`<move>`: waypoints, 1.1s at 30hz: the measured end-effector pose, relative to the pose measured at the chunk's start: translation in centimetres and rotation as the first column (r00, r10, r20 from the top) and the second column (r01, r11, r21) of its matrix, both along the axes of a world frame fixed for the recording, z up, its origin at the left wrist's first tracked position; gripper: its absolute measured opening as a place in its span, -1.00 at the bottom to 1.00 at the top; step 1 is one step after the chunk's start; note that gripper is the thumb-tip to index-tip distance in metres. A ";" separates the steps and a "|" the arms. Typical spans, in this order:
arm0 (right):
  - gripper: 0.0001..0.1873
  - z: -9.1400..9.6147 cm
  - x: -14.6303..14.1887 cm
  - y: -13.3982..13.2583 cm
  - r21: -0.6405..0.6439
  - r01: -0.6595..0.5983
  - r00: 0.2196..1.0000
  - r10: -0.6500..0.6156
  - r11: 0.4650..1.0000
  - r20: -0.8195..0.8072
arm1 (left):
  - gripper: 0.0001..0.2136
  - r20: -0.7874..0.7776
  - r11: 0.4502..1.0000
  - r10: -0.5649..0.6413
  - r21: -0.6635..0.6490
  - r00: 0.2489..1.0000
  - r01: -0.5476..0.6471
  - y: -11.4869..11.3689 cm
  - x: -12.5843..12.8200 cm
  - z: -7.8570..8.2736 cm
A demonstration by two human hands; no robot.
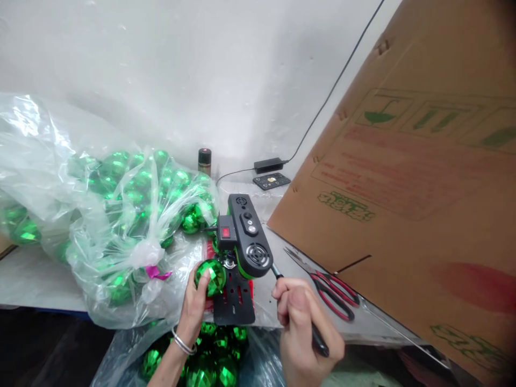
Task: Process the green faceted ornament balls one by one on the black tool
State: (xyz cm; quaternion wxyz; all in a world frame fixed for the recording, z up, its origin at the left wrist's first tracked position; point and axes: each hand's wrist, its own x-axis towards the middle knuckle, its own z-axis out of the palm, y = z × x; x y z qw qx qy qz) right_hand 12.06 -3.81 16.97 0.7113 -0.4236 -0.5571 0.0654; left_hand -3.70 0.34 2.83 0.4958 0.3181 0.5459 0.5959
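I am reading no clear words anywhere: the green and red print on the big cardboard box [403,188], leaning at three o'clock of my hands, is showing symbols and smeared marks too blurred to make out, and the small press [244,236] is showing only a red switch [225,233]. At nine o'clock a tied clear plastic bag [121,226] is lying on the bench [36,279], bulging with shiny green balls, and at six o'clock, below the bench edge, an open bag [209,360] is holding more of them. My left hand [197,306] is grasping a green faceted ball [210,277], its fingers [202,284] pressing it against the press's front, just above the black base plate. My right hand [302,328] is clenching its fingers [284,295] around the black lever [318,338] that is sticking out of the press at four o'clock. Red-handled scissors [330,290] are lying just beside that hand, at two o'clock of it. At twelve o'clock, by the wall, a small can [205,160], a power adapter [268,164] and a flat black device [271,181] are sitting.
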 end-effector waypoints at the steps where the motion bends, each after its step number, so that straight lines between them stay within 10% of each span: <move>1: -0.56 -0.1 0.0 -0.1 0.004 -0.001 1.000 0.001 1.000 0.011 | -0.35 -0.105 1.000 0.024 0.015 0.994 -0.022 -0.1 0.4 -0.7; 9: -0.59 -0.6 0.4 -0.3 0.020 -0.019 0.997 0.018 1.000 0.079 | -0.37 -0.562 0.928 0.114 0.355 0.819 0.114 -1.1 2.7 -6.1; 15: -0.59 -1.2 0.8 -0.8 -0.015 -0.026 0.994 0.027 1.000 0.101 | -0.33 -0.710 0.850 0.275 0.495 0.648 0.180 -1.5 3.3 -6.7; 33: -0.62 -2.7 0.6 -0.9 0.018 -0.049 0.997 0.048 0.999 0.063 | -0.45 -0.672 0.876 0.120 0.419 0.731 0.241 -1.4 4.7 -5.9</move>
